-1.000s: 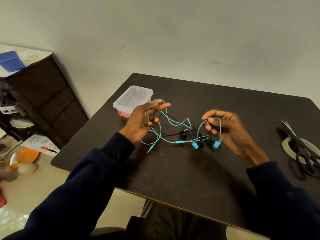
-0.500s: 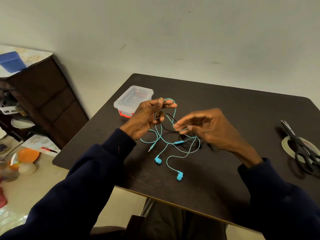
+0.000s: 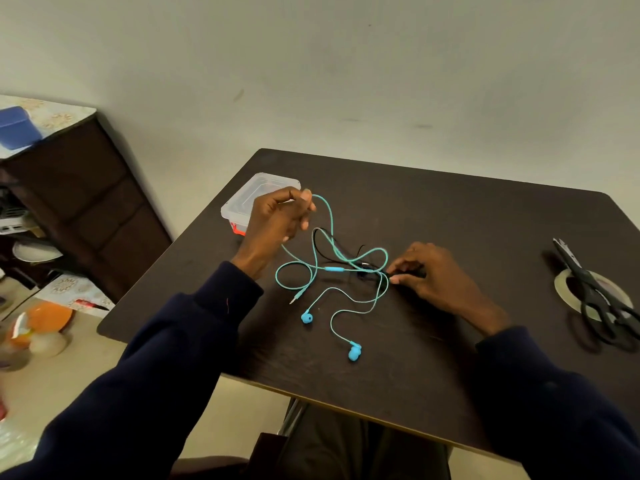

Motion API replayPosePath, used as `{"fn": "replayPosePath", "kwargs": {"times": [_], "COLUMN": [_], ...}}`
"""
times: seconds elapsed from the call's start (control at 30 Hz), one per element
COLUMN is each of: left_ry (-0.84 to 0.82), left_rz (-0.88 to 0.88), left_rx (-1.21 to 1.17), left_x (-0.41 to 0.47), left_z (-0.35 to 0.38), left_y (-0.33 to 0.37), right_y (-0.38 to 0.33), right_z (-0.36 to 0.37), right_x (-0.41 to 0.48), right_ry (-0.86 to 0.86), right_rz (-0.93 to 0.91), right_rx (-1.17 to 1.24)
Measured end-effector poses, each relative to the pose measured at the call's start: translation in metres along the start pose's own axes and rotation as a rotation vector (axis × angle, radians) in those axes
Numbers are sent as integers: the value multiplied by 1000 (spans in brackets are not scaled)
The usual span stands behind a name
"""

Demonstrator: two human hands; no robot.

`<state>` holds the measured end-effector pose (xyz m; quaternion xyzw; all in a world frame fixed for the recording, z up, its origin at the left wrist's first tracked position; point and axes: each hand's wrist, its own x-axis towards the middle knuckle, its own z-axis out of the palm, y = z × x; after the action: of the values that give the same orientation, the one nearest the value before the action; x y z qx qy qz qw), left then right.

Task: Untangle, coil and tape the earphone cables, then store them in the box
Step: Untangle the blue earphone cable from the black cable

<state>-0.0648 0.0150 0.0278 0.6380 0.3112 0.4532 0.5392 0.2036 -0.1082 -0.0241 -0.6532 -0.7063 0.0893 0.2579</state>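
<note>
A turquoise earphone cable (image 3: 333, 269) lies in loops on the dark table (image 3: 450, 209), tangled with a thin black earphone cable (image 3: 320, 237). Its two blue earbuds (image 3: 354, 352) and the plug rest on the table near the front. My left hand (image 3: 277, 223) is raised above the table and pinches the turquoise cable near its upper bend. My right hand (image 3: 433, 271) rests on the table and pinches the black earphone piece at the tangle. A clear plastic box (image 3: 242, 202) with an orange base sits behind my left hand.
Black scissors (image 3: 595, 299) lie across a roll of clear tape (image 3: 568, 289) at the table's right edge. A dark wooden cabinet (image 3: 79, 202) with a blue container stands to the left. Floor clutter lies at lower left.
My right hand let the earbud strands drop onto the table, then moved right and down onto the black cable. My left hand closed and lifted the turquoise cable slightly.
</note>
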Motion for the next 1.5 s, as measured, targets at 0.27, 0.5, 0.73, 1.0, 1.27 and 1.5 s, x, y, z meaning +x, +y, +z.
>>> {"fn": "replayPosePath", "kwargs": {"times": [0.27,0.5,0.73,1.0,1.27,1.5], "left_ry": [78,8,-38,-76,-82,69], "left_rz": [13,-25,-20,-96,-143,-228], "left_rx": [75,82,51,-68,-217,-183], "left_x": [-4,-4,-4,-4,-2,-5], "left_z": [-16,-9,5,11,7,1], "left_y": [-7,-12,-8,-4,-4,-15], "right_y": [22,13,-54,-72,-63,-46], "right_z": [-23,-48,-47,-2,9,-2], "right_x": [-9,-2,7,27,33,24], "right_ry": [258,-156,105,182,-97,83], "right_rz": [363,493,137,38,110,140], "right_rx": [-181,-60,256,362,486,678]}}
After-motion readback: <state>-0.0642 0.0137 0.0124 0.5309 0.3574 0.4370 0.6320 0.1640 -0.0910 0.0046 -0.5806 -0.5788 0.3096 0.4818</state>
